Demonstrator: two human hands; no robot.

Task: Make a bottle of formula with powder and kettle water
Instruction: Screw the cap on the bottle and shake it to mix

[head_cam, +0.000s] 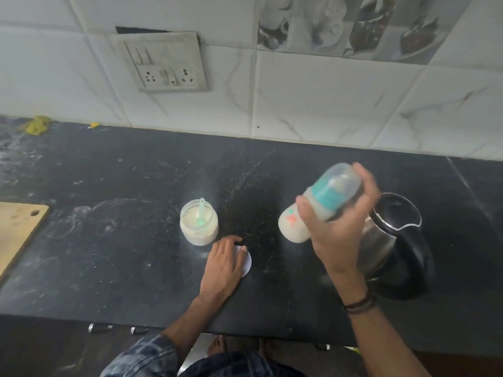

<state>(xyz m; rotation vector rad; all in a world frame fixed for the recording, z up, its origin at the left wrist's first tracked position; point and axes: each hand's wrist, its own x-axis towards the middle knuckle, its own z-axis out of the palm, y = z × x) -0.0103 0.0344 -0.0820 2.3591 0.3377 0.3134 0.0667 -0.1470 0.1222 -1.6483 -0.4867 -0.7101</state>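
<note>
The black stone table (109,268) is smooth and dusty. At the right stands the shiny metal kettle (392,240). The right hand (337,229) wraps tight around the tilted plastic bottle (318,205), milky inside, held above the table. Shake it with the cap held firm, I think. The left hand (226,262) lies flat on a round white lid (246,261), near the open powder jar (199,222) with its scoop (202,212).
</note>
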